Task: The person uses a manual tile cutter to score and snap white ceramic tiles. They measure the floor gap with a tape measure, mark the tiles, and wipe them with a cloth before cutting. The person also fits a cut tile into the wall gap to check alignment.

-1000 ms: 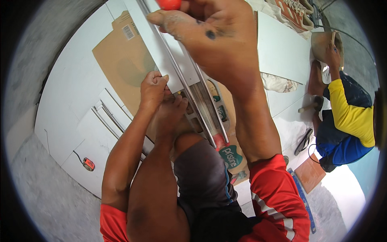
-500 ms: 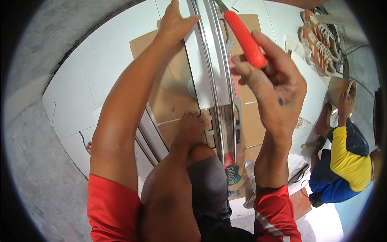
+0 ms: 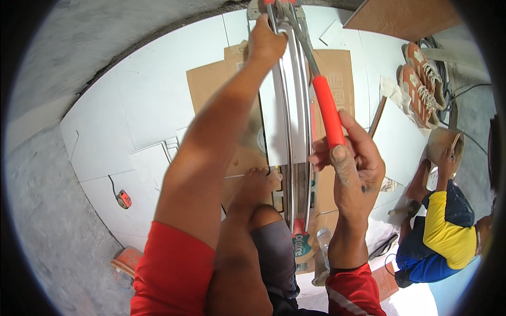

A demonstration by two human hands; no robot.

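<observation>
Over white flooring [image 3: 121,110], my right hand [image 3: 356,184] grips a red tubular handle [image 3: 328,113]; I can't tell my left hand [image 3: 266,42]'s hold. The flat white tile [image 3: 275,137] beneath silvery metal rails [image 3: 285,105] should lie square.

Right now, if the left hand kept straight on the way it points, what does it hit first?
Probably the cutter's grey end piece, just ahead of the left hand at the picture's top edge. Depth is unclear; it might pass above it.
</observation>
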